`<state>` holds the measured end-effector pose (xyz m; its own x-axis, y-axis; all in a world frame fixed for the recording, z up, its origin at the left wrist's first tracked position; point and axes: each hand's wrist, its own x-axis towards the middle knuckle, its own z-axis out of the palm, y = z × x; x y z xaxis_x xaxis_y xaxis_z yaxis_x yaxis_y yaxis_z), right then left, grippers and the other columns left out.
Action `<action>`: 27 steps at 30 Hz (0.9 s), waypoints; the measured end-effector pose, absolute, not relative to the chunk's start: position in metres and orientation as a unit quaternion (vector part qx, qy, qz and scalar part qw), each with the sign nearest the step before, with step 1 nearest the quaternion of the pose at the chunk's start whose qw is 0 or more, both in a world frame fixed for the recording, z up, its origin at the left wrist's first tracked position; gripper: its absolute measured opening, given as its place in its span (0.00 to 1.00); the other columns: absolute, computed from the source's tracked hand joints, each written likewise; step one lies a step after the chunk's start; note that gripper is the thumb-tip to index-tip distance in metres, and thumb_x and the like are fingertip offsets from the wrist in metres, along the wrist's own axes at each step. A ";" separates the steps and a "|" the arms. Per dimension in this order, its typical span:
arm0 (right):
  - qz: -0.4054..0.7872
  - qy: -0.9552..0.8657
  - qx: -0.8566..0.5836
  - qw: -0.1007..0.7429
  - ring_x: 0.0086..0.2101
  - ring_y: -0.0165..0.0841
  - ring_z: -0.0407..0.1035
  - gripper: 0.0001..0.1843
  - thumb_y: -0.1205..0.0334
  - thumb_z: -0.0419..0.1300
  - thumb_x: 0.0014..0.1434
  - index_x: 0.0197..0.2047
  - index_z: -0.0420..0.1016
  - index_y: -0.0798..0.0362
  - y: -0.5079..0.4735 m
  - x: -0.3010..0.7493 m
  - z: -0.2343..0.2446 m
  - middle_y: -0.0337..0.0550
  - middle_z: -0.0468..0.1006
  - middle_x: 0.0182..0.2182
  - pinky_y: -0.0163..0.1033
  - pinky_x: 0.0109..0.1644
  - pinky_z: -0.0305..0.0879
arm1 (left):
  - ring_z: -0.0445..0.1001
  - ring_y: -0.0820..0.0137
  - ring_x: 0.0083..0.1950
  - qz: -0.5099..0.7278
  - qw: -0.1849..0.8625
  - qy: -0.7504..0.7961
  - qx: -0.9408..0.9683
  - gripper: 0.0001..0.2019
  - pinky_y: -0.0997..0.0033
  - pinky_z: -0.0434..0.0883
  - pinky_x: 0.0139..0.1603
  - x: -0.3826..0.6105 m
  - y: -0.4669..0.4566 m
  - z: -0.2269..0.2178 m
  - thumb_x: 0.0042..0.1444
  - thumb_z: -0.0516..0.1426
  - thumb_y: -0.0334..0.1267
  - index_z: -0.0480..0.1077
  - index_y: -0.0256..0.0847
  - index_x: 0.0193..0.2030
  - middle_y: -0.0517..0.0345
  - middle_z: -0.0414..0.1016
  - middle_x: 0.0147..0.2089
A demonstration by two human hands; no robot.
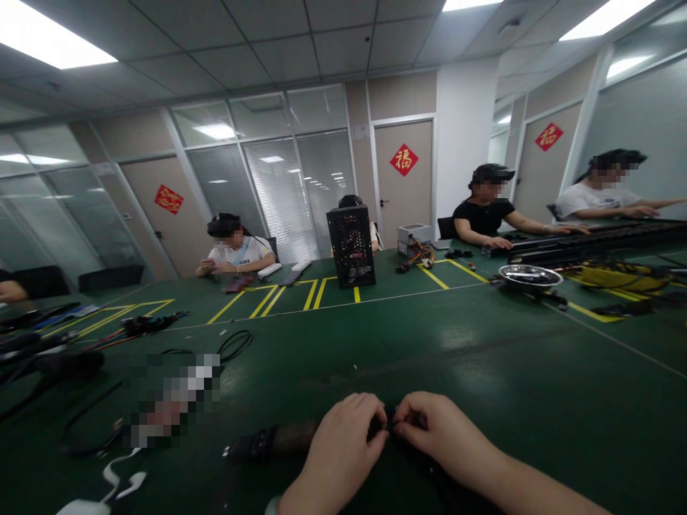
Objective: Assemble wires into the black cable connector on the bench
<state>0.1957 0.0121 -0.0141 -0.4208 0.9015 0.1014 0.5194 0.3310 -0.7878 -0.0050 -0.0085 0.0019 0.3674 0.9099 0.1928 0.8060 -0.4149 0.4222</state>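
Observation:
My left hand (346, 440) is closed in a pinch above the green table, with a tiny, partly metallic-looking piece (385, 425) at its fingertips. Close by on the right, the fingers of my right hand (448, 440) are also pinched around something dark and too small to name. The two sets of fingertips nearly meet. Beside and partly behind my left hand lies a dark cylindrical tool (273, 442), its small metal tip pointing left. Some dark thing below my right hand is too dim to make out.
Left lie a blurred-out object (172, 408), a black cable (236, 347) and white earphones (129, 486). Across the table stand a black computer case (351, 247), a power supply (413, 234) and a metal bowl (530, 276). Several people sit around it.

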 end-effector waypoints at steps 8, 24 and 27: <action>0.351 -0.768 -0.463 0.270 0.30 0.30 0.71 0.05 0.63 0.60 0.58 0.34 0.78 0.51 0.013 0.195 -0.014 0.35 0.78 0.29 0.30 0.33 0.60 | 0.70 0.67 0.45 0.206 0.122 0.516 0.823 0.07 0.67 0.65 0.48 -0.005 -0.010 0.004 0.54 0.56 0.30 0.70 0.44 0.39 0.61 0.73 0.44; 0.355 -0.771 -0.460 0.262 0.31 0.30 0.71 0.06 0.61 0.60 0.59 0.34 0.77 0.51 0.013 0.193 -0.013 0.36 0.78 0.30 0.30 0.34 0.60 | 0.72 0.66 0.49 0.195 0.117 0.515 0.827 0.07 0.63 0.64 0.53 -0.005 -0.011 0.006 0.56 0.57 0.32 0.71 0.47 0.41 0.63 0.75 0.50; 0.354 -0.769 -0.462 0.262 0.30 0.30 0.70 0.06 0.61 0.59 0.59 0.33 0.77 0.51 0.012 0.193 -0.011 0.36 0.78 0.29 0.30 0.33 0.60 | 0.72 0.65 0.47 0.190 0.117 0.536 0.814 0.09 0.62 0.66 0.50 -0.005 -0.010 0.006 0.56 0.58 0.33 0.70 0.47 0.43 0.62 0.75 0.47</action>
<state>0.1930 0.0115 -0.0113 -0.4352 0.8971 0.0761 0.5254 0.3217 -0.7877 -0.0049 -0.0099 0.0056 0.3539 0.9171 0.1833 0.8279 -0.3984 0.3948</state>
